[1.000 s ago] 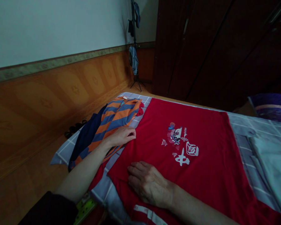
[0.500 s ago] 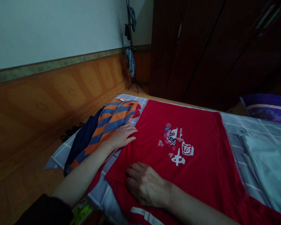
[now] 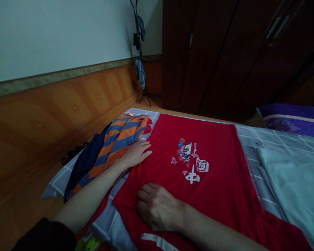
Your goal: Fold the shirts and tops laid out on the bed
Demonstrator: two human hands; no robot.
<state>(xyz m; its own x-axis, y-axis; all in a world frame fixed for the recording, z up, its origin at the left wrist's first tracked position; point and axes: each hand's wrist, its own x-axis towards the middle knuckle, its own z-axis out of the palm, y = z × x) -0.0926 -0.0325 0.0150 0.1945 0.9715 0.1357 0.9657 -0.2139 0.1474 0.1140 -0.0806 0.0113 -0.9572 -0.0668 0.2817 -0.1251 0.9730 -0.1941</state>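
Note:
A red T-shirt (image 3: 219, 164) lies spread out with its printed front up; white characters and a coloured mask picture show on it. My left hand (image 3: 137, 153) rests at the shirt's left edge, fingers stretched out and thumb apart. Nearer to me, my right hand (image 3: 159, 207) is closed on the shirt by its shoulder and collar, with the fingertips tucked out of sight. A white label strip (image 3: 158, 241) shows at the collar. Left of my left hand lies an orange and blue striped garment (image 3: 122, 134), partly over a dark blue garment (image 3: 86, 165).
Under the clothes is a grey checked sheet (image 3: 108, 223) on a bed. Pale blue-green folded cloth (image 3: 295, 181) lies at right, and a purple bundle (image 3: 295, 116) stands beyond. A coat rack (image 3: 140, 52) and dark wardrobe (image 3: 209, 52) are behind. Shoes (image 3: 73, 151) sit on the floor at left.
The view has turned slightly, so everything sits a little further left. Both hands keep about the same place on the T-shirt.

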